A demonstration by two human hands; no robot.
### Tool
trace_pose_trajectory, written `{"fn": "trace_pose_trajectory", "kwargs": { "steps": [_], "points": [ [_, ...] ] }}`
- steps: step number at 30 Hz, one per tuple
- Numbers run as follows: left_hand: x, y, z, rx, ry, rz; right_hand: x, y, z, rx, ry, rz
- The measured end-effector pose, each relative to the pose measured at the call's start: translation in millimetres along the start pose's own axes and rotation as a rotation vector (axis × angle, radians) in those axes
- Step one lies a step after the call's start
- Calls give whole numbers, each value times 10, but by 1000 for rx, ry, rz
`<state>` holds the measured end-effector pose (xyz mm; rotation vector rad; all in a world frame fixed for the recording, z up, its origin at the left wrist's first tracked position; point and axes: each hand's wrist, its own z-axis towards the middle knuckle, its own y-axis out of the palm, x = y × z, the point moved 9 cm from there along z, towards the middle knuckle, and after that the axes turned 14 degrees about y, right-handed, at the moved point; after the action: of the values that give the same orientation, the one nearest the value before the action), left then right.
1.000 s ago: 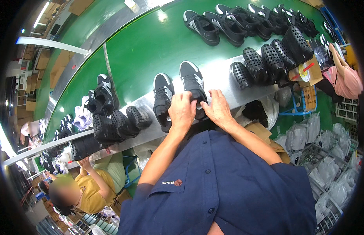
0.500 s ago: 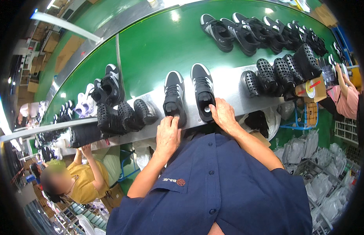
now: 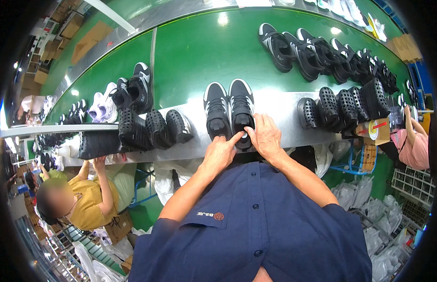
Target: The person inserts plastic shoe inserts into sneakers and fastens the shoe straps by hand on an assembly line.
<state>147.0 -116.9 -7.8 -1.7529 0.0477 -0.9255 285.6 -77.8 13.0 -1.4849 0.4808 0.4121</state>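
Note:
Two black sneakers with white and grey trim stand side by side, toes pointing away from me: the left sneaker and the right sneaker. My left hand is closed at the heel opening of the left one, one digit stretching across to the collar of the right one. My right hand grips the right sneaker's heel, its thumb at the opening and its fingers along the outer side. A small pale spot shows inside that opening. Both heels are partly hidden by my hands.
The sneakers stand on a metal ledge along a green belt. Black studded blocks stand left, more studded blocks right. A row of black shoes lies far right. Co-workers in yellow and pink flank me.
The two sneakers have come together, the gap between them closing. My left hand has moved right, and a digit of it now reaches the right sneaker.

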Motion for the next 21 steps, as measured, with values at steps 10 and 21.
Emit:
{"fn": "trace_pose_trajectory", "kwargs": {
  "steps": [10,21],
  "points": [
    [-90,179,193,-77,41,46,-90,77,104,-35,-183,145],
    [-1599,-689,988,71,-31,312,368,-951,609,55,25,75]
  ]
}}
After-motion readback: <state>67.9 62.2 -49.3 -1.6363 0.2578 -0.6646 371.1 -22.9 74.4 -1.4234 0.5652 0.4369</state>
